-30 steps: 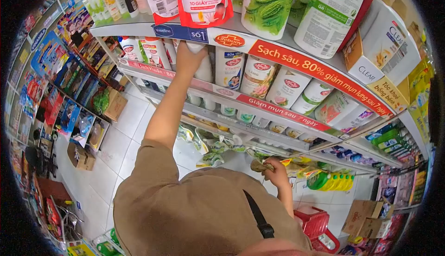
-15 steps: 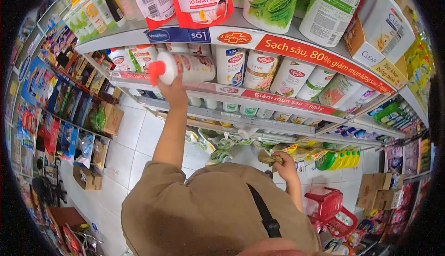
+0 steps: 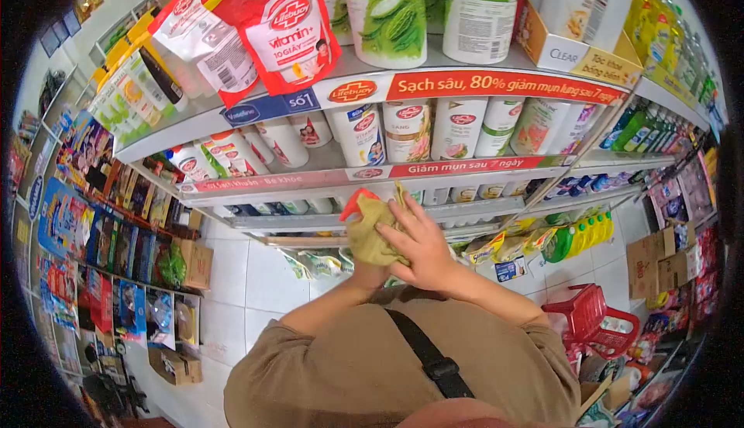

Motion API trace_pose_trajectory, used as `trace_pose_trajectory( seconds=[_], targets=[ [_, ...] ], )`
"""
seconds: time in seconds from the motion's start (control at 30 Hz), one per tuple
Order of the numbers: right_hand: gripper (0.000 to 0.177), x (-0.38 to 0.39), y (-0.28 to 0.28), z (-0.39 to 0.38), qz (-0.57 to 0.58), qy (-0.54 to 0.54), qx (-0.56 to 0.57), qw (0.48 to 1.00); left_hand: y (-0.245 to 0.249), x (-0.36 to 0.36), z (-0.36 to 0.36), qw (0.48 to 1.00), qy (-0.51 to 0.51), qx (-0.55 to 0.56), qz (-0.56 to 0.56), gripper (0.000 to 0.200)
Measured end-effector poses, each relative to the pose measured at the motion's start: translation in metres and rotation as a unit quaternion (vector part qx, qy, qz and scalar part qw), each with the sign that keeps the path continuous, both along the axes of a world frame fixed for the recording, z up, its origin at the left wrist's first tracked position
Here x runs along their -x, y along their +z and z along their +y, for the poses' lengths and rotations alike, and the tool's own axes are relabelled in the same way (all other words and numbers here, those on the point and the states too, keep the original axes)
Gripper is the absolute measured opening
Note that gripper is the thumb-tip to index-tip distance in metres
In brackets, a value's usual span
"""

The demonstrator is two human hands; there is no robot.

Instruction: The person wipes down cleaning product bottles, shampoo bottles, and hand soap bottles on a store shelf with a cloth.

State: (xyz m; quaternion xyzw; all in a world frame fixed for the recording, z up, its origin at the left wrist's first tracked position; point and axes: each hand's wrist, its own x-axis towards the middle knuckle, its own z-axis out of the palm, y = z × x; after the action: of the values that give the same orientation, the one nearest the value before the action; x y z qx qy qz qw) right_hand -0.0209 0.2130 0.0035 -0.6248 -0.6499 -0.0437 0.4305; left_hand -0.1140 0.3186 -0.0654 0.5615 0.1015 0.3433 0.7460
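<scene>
Mostly hidden, red-topped bottle (image 3: 356, 201) under crumpled olive cloth (image 3: 373, 232), right hand (image 3: 421, 244) spread, grip of left hand (image 3: 370, 274) unclear

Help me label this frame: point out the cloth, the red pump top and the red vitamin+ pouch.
Cloth (image 3: 367, 236): head view, on its bunched front.
Red pump top (image 3: 357, 200): head view, on its exposed part.
Red vitamin+ pouch (image 3: 291, 43): head view, on its front.

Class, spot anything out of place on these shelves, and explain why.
The red pouch seems to jut over the front of the top shelf; the green bottle beside it stands farther back.
</scene>
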Motion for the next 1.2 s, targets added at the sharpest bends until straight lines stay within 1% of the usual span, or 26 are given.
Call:
trace_pose_trajectory(
  seconds=[0.03,0.1,0.13,0.23,0.27,0.3,0.33,0.37,0.4,0.47,0.5,0.53,0.57,0.63,0.67,0.73,0.77,0.8,0.83,0.87,0.93,0.97,1.03,1.1,1.13,1.2],
  targets=[
    [0.055,0.005,0.002,0.001,-0.06,-0.038,0.039,0.997,0.008,-0.003,-0.01,1.0,0.013,0.012,-0.008,0.042],
    [0.053,-0.006,-0.03,0.001,-0.005,-0.021,0.061,0.998,-0.007,-0.006,-0.007,0.982,0.011,0.189,-0.006,0.043],
    [0.052,-0.014,-0.052,0.0,0.022,-0.013,0.072,0.997,-0.016,-0.008,-0.006,0.961,0.008,0.275,-0.003,0.043],
    [0.045,-0.032,-0.101,-0.015,0.22,0.009,0.086,0.972,-0.032,-0.009,0.004,0.945,0.004,0.325,0.048,0.045],
    [0.042,-0.04,-0.123,-0.022,0.335,0.004,0.126,0.934,-0.027,-0.01,0.002,0.939,-0.004,0.341,0.047,0.045],
    [0.04,-0.048,-0.146,-0.028,0.446,0.001,0.16,0.881,-0.023,-0.011,-0.002,0.944,-0.01,0.325,0.05,0.046],
    [0.038,-0.051,-0.145,-0.033,0.551,0.0,0.188,0.813,-0.019,-0.012,-0.007,0.949,-0.017,0.31,0.054,0.046],
    [0.036,-0.057,-0.142,-0.04,0.579,-0.011,0.229,0.783,-0.014,-0.012,-0.012,0.954,-0.024,0.294,0.058,0.047],
    [0.035,-0.06,-0.112,-0.047,0.607,-0.019,0.266,0.748,-0.009,-0.013,-0.023,0.958,-0.018,0.279,0.063,0.048],
    [0.037,-0.075,-0.151,-0.041,0.641,0.012,0.251,0.726,-0.018,-0.008,-0.03,0.992,-0.072,0.072,0.078,0.051],
    [0.037,-0.079,-0.129,-0.042,0.598,0.03,0.249,0.761,-0.02,-0.01,-0.032,0.992,-0.098,-0.031,0.077,0.052],
    [0.037,-0.08,-0.083,-0.041,0.553,0.046,0.25,0.793,-0.004,-0.007,-0.04,0.982,-0.149,-0.075,0.085,0.058],
    [0.037,-0.076,-0.046,-0.042,0.505,0.062,0.253,0.823,-0.013,-0.007,-0.036,0.959,-0.212,-0.185,0.031,0.066],
    [0.036,-0.059,-0.01,-0.046,0.562,0.126,0.143,0.805,-0.002,-0.011,-0.048,0.939,-0.176,-0.287,-0.068,0.075],
    [0.036,-0.057,-0.002,-0.049,0.585,0.16,0.088,0.79,-0.002,-0.014,-0.048,0.943,-0.209,-0.245,-0.08,0.079],
    [0.031,-0.065,-0.017,-0.053,0.567,0.104,0.176,0.798,-0.006,-0.019,-0.047,0.944,-0.273,-0.157,-0.101,0.086],
    [0.029,-0.071,-0.031,-0.054,0.558,0.076,0.223,0.795,-0.014,-0.02,-0.05,0.954,-0.258,-0.133,-0.078,0.087],
    [0.028,-0.077,-0.038,-0.057,0.574,0.075,0.277,0.767,-0.021,-0.018,-0.055,0.963,-0.241,-0.107,-0.051,0.089],
    [0.029,-0.079,-0.045,-0.064,0.485,0.046,0.345,0.802,-0.028,-0.016,-0.058,0.971,-0.221,-0.083,-0.024,0.09],
    [0.03,-0.084,-0.048,-0.071,0.385,0.018,0.408,0.828,-0.032,-0.016,-0.054,0.971,-0.22,-0.093,-0.028,0.091],
    [0.036,-0.102,-0.122,-0.092,0.221,0.021,0.357,0.907,-0.012,-0.017,-0.053,0.97,-0.225,-0.081,-0.029,0.09],
    [0.038,-0.095,-0.116,-0.102,0.364,-0.062,0.366,0.854,-0.003,-0.016,-0.054,0.971,-0.227,-0.076,-0.03,0.09],
    [0.037,-0.093,-0.116,-0.119,0.335,-0.095,0.329,0.878,0.001,-0.016,-0.053,0.973,-0.215,-0.076,-0.017,0.089],
    [0.036,-0.088,-0.103,-0.12,0.364,-0.105,0.27,0.885,0.001,-0.015,-0.05,0.971,-0.234,-0.053,-0.011,0.091],
    [0.036,-0.082,-0.089,-0.119,0.379,-0.11,0.242,0.886,-0.005,-0.018,-0.047,0.971,-0.223,-0.081,-0.013,0.091],
    [0.037,-0.075,-0.053,-0.105,0.401,-0.04,0.167,0.9,-0.023,-0.019,-0.045,0.971,-0.198,-0.13,-0.012,0.092]
  ],
)
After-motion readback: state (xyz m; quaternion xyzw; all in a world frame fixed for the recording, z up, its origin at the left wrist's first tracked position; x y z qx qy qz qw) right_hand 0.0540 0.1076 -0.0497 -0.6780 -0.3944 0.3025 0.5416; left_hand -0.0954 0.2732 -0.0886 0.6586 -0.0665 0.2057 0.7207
